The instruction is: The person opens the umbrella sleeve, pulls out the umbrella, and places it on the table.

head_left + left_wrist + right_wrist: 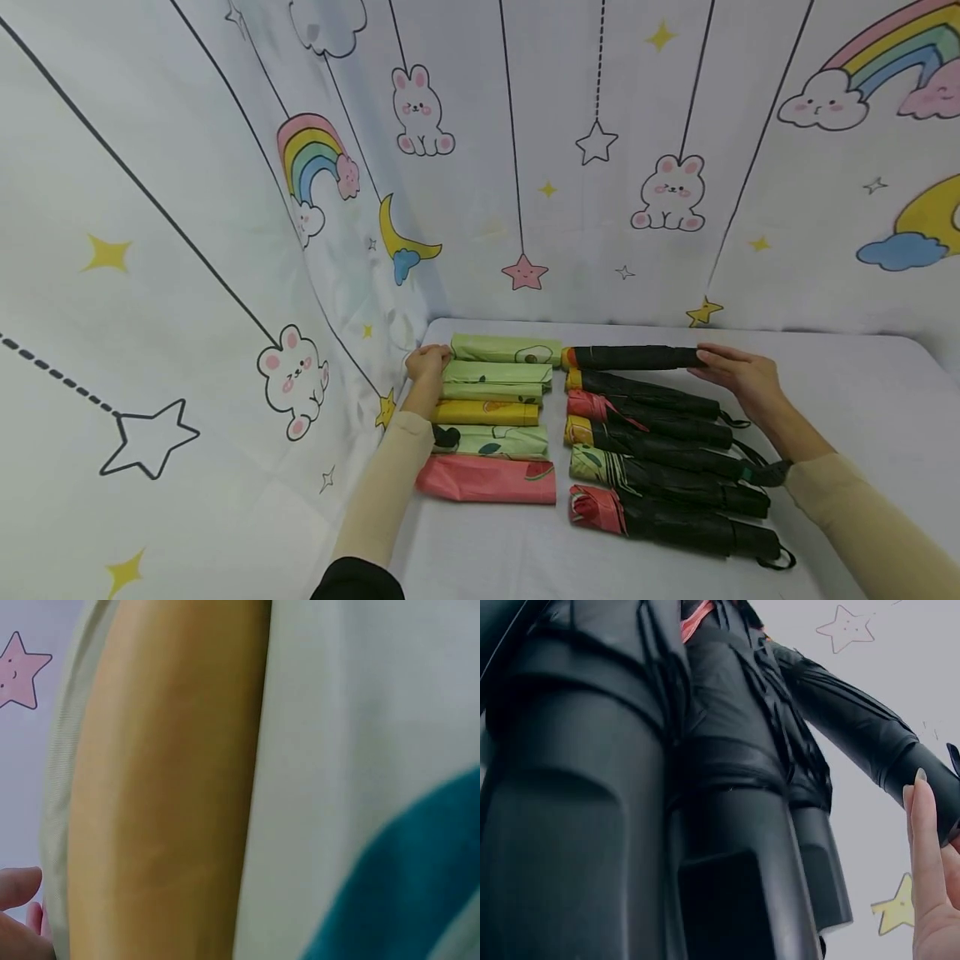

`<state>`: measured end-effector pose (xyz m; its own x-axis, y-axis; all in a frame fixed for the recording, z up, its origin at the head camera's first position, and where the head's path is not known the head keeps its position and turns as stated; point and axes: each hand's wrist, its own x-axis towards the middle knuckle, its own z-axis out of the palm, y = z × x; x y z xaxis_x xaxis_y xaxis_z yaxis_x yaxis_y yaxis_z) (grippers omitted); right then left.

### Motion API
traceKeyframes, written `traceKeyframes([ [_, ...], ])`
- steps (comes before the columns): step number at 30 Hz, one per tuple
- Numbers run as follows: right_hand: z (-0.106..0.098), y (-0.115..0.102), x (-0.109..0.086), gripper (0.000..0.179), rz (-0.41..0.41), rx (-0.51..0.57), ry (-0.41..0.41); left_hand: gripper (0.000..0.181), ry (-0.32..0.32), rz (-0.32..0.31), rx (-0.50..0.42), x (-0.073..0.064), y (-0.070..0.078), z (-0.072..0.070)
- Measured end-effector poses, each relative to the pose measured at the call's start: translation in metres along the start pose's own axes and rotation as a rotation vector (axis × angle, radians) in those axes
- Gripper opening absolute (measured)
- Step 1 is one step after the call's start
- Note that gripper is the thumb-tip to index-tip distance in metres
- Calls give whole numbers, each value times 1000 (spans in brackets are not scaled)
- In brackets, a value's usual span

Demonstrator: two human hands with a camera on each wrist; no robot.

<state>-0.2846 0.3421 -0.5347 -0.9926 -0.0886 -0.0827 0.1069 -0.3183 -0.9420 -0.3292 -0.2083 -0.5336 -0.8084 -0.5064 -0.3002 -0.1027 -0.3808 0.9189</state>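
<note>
Two columns of things lie on the white table: flat printed fabric sleeves on the left, folded black umbrellas on the right. At the back, my left hand [427, 364] pinches the left end of a green avocado-print sleeve [502, 349]. My right hand [738, 377] holds the handle end of the rearmost black umbrella [630, 357], whose tip meets the sleeve's right end. In the right wrist view, straight fingers [924, 840] lie against that umbrella's handle [919, 776]. The left wrist view shows mostly blurred yellow and pale green fabric, with fingertips at its lower left.
In front lie more sleeves: green, a yellow one [487, 412], and a red watermelon one [487, 479]. Several umbrellas with coloured tips, such as a red-tipped one [675, 521], lie beside them, some with wrist loops. A printed white curtain [480, 208] stands behind and at left.
</note>
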Motion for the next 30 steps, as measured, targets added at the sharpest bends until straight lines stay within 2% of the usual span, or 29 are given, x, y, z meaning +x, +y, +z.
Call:
traceKeyframes([
  [4, -7, 3, -2, 35, -17, -53, -33, 21, -8, -2, -7, 1, 0, 0],
  [7, -11, 4, -3, 40, -44, -109, -71, 20, -16, -3, -9, 2, 0, -1],
  [10, -14, 5, -1, 49, -34, -185, -98, 18, -21, 2, -6, 1, 2, -2],
  [15, -14, 7, 3, 60, 9, -507, -64, 16, -30, -3, 3, -2, 7, -3],
  [19, -12, 11, 3, 62, 27, -758, -27, 22, -26, -10, 11, -2, 7, -3],
  [24, -11, 13, -1, 68, 13, -962, 8, 31, -27, 22, 58, -2, 2, 0],
  [30, -11, 13, -3, 66, -67, -1146, 7, 24, -31, 77, 144, -5, -2, 3],
])
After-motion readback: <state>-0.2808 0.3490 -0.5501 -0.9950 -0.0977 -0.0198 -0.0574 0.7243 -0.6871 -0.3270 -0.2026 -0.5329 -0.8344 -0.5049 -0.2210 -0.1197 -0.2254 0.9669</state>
